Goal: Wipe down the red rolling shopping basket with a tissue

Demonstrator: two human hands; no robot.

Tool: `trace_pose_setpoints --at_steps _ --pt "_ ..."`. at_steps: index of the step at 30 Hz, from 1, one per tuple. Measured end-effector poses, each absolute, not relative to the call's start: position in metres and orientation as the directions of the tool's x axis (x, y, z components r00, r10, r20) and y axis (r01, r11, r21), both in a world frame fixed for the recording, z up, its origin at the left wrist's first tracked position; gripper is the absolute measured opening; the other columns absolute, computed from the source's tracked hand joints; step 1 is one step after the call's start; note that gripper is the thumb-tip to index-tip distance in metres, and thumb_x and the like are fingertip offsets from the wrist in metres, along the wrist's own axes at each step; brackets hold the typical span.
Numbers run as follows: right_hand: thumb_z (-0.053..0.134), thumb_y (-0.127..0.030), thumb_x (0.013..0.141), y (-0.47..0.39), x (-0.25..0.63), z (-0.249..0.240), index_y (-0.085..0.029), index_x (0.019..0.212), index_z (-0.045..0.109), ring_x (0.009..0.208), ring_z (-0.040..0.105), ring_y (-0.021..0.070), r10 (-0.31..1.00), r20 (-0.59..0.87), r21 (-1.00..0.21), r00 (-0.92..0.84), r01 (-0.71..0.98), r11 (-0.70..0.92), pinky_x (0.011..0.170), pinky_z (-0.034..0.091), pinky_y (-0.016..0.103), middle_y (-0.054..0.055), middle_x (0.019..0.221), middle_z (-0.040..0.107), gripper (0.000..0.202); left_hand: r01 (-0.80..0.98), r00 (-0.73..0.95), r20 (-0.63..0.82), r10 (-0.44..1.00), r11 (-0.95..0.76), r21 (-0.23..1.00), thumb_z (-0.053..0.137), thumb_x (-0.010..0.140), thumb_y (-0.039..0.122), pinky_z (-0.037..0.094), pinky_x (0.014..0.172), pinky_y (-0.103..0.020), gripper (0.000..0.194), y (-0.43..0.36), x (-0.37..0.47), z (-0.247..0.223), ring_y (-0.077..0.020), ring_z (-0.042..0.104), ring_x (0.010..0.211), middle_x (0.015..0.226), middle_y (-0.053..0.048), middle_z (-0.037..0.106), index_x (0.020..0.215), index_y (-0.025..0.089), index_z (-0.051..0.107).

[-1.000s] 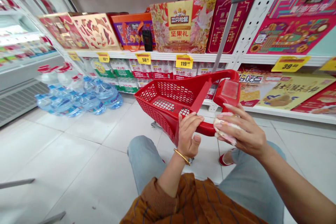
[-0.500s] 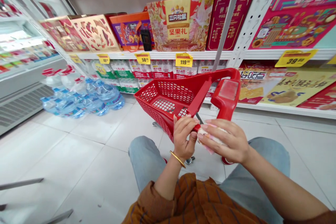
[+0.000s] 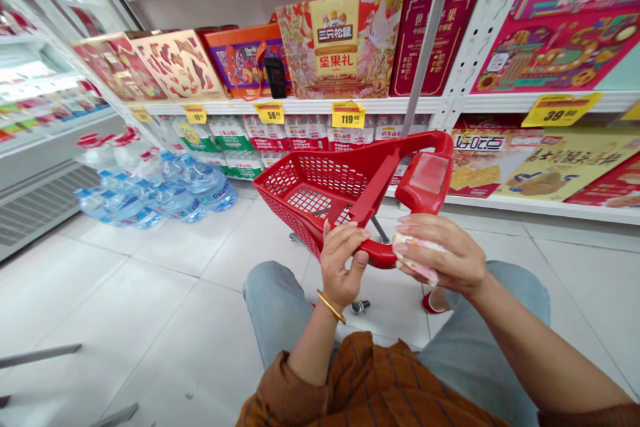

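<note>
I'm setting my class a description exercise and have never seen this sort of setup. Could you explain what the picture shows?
There is no machine here, only a person's two bare hands. A camera worn on the head looks forward and down, so we see roughly what the wearer sees.

The left hand rests where a curved red plastic handle meets a red perforated plastic basket. The right hand holds a crumpled white-and-pink cloth against that handle.

Behind, colourful cardboard gift boxes stand on a white metal shelf. Clear blue plastic bottles are grouped on the pale tiled floor.
</note>
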State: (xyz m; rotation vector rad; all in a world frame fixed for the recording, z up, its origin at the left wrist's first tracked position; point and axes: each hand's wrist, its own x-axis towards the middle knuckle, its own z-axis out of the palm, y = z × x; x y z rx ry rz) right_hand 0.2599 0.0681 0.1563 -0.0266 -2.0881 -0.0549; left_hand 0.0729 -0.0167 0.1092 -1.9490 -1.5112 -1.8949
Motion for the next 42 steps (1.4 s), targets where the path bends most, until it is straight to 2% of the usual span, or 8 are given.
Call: trace_pose_setpoints --at_steps 5,9,13,16,22,28,37,42 --pt "0.073 -0.023 0.078 0.067 0.251 0.152 -0.02 0.106 0.067 0.104 0.067 0.0239 0.061 0.896 -0.044 -0.441 0.05 0.998 0.086 0.058 0.04 0.009 0.102 0.072 0.028 0.628 -0.201 0.757 0.621 -0.512 0.587 0.043 0.097 0.041 0.034 0.11 -0.048 0.032 -0.022 0.059 0.11 -0.0218 0.061 0.111 0.101 -0.007 0.072 0.103 0.02 0.067" --pt "0.072 -0.02 0.079 0.057 0.241 0.152 -0.019 0.107 0.066 0.105 0.066 0.0231 0.101 0.896 -0.074 -0.433 0.077 0.994 0.088 0.057 0.041 0.01 0.103 0.072 0.028 0.724 -0.17 0.753 0.636 -0.437 0.533 0.031 0.1 0.042 0.025 0.115 -0.052 0.043 -0.032 0.06 0.124 -0.0241 0.052 0.126 0.118 -0.01 0.068 0.118 0.019 0.063" --pt "0.07 -0.017 0.079 0.047 0.23 0.151 -0.013 0.107 0.066 0.109 0.064 0.0253 0.124 0.892 -0.083 -0.435 0.11 0.99 0.093 0.055 0.044 0.014 0.105 0.071 0.028 0.851 -0.084 0.777 0.624 -0.36 0.381 0.024 0.099 0.052 0.016 0.119 -0.051 0.061 -0.038 0.077 0.137 -0.0271 0.037 0.139 0.142 -0.016 0.051 0.142 0.013 0.042" --pt "0.064 -0.025 0.084 0.045 0.224 0.147 -0.011 0.107 0.066 0.114 0.061 0.0285 0.093 0.888 -0.056 -0.451 0.094 0.994 0.094 0.054 0.048 0.016 0.107 0.07 0.026 0.874 -0.083 0.789 0.608 -0.336 0.351 0.018 0.099 0.052 0.022 0.118 -0.046 0.066 -0.037 0.087 0.136 -0.025 0.042 0.136 0.141 -0.018 0.051 0.147 0.01 0.034" --pt "0.064 -0.023 0.083 0.056 0.219 0.142 -0.016 0.105 0.066 0.11 0.063 0.0252 0.019 0.912 0.011 -0.41 0.07 0.997 0.088 0.057 0.043 0.011 0.103 0.072 0.023 0.892 -0.009 0.859 0.513 -0.384 0.239 0.025 0.101 0.042 0.039 0.108 -0.044 0.054 -0.034 0.079 0.131 -0.0219 0.062 0.11 0.119 -0.016 0.067 0.14 0.011 0.044" --pt "0.066 -0.015 0.079 0.078 0.225 0.147 -0.017 0.103 0.067 0.101 0.067 0.0232 0.066 0.928 -0.034 -0.367 0.094 0.995 0.084 0.059 0.041 0.01 0.099 0.073 0.024 0.885 -0.049 0.86 0.509 -0.377 0.274 0.037 0.097 0.028 0.042 0.105 -0.046 0.035 -0.034 0.072 0.132 -0.0204 0.064 0.105 0.107 -0.011 0.072 0.12 0.016 0.061" --pt "0.064 -0.013 0.08 0.084 0.22 0.154 -0.019 0.099 0.069 0.098 0.068 0.0209 0.182 0.925 -0.141 -0.333 0.142 0.98 0.091 0.056 0.041 0.008 0.096 0.074 0.02 0.893 -0.11 0.861 0.497 -0.33 0.305 0.047 0.092 0.018 0.043 0.104 -0.046 0.027 -0.026 0.074 0.129 -0.0201 0.064 0.104 0.104 -0.009 0.072 0.114 0.017 0.062" --pt "0.065 -0.018 0.08 0.059 0.206 0.152 -0.017 0.104 0.067 0.103 0.067 0.0223 0.15 0.914 -0.133 -0.377 0.071 0.989 0.092 0.056 0.042 0.009 0.1 0.073 0.024 0.904 -0.119 0.875 0.469 -0.313 0.29 0.047 0.092 0.017 0.044 0.103 -0.045 0.024 -0.025 0.073 0.129 -0.02 0.064 0.105 0.104 -0.01 0.071 0.109 0.015 0.064"
